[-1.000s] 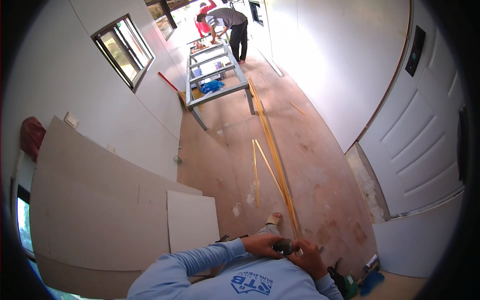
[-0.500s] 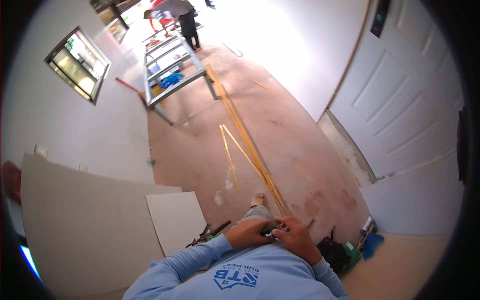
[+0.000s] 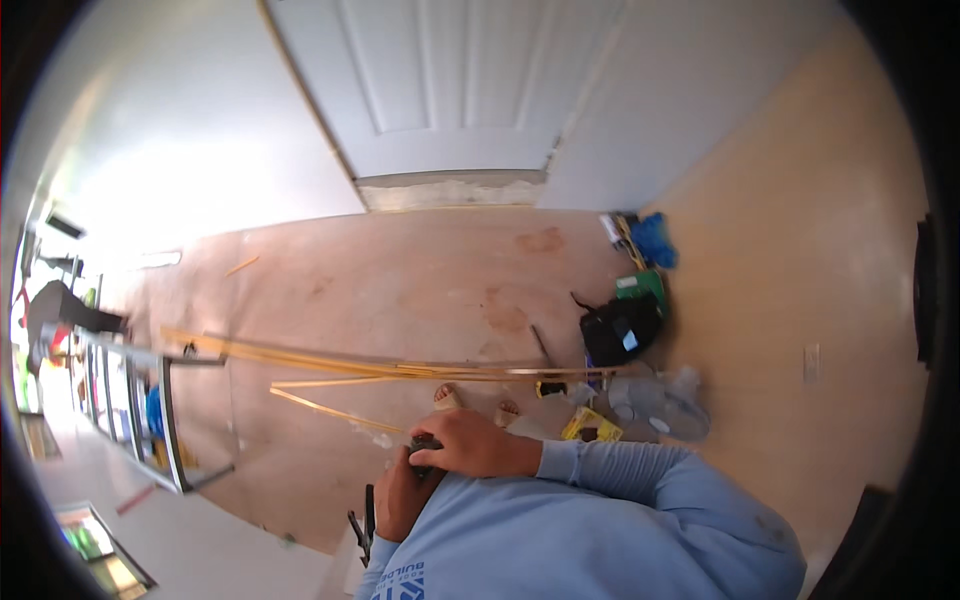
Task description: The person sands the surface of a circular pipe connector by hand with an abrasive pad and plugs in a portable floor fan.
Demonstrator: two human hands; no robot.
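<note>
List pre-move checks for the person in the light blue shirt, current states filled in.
1. Both hands on the dark object: left hand and right hand close around it. Ok.
2. Object identified: fingers cover much of it. Cannot tell.
3. Floor ahead of the feet clear: long wooden strips lie across it, a likely trip risk. Not ok.
4. Floor to the right clear: black bag, yellow package. Not ok.
5. Co-worker away from the hands: far left, by the metal frame. Ok.
</note>
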